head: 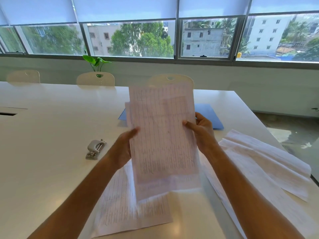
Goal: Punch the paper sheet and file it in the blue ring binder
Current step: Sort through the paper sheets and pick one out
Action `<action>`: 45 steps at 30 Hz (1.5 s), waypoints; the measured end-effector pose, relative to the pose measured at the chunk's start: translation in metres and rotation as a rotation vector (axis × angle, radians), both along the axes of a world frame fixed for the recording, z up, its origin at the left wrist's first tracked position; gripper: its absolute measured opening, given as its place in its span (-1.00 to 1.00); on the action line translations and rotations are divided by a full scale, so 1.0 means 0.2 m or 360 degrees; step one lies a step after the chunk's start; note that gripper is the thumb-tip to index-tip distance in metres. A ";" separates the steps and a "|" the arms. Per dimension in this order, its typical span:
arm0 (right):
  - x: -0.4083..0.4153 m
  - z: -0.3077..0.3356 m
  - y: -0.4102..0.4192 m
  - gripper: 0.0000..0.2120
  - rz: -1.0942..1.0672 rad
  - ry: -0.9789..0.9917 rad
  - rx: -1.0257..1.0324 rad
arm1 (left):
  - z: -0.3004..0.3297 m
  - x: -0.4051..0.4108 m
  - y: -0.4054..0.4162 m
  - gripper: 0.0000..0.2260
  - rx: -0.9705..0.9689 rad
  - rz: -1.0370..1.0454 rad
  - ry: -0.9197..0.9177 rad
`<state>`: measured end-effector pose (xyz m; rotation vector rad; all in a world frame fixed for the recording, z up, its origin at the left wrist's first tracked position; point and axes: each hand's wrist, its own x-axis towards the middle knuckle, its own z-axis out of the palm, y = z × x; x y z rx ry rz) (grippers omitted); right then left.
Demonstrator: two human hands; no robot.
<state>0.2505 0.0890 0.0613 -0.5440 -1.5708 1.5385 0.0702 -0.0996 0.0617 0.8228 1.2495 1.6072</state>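
A white worktop (43, 135) seen from head height, with a row of windows behind it. Going left to right: a small grey hole punch (95, 149) lies on the worktop at left, apart from everything else, its long axis running from near-left to far-right. Just right of it the left hand (123, 149) grips the left edge of a paper sheet (164, 140), thumb on the facing side and the other fingers curled out of sight behind it. The paper sheet is held up in the air above the middle of the worktop, standing nearly upright, its long axis running top to bottom with the upper end tipped slightly left; at least one more sheet edge peeks out behind it at the upper left. It carries a ruled table of long lines running along its length, with rows of small print too blurred to read. The right hand (202, 131) clamps the right edge, thumb in front and fingers curled round behind. Beneath, another printed sheet (120, 213) lies flat on the worktop near the viewer. Behind the held sheet lies the blue ring binder (209, 116), flat on the worktop, mostly hidden. At far right a loose pile of white papers (262, 166) lies fanned out towards the worktop's edge
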 end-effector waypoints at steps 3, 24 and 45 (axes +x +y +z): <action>0.00 0.08 -0.06 -0.79 -0.0011 0.0091 0.0088 | 0.05 0.07 0.03 -0.73 -0.0071 0.0358 0.0366; -0.02 -0.02 -0.14 -0.94 0.0163 -0.0148 0.0218 | -0.05 0.05 0.03 -0.85 0.0098 0.0617 0.0684; -0.14 -0.10 -0.30 -0.78 0.0355 -0.0341 -0.0332 | -0.12 -0.16 -0.18 -0.75 -0.0438 0.0583 0.0430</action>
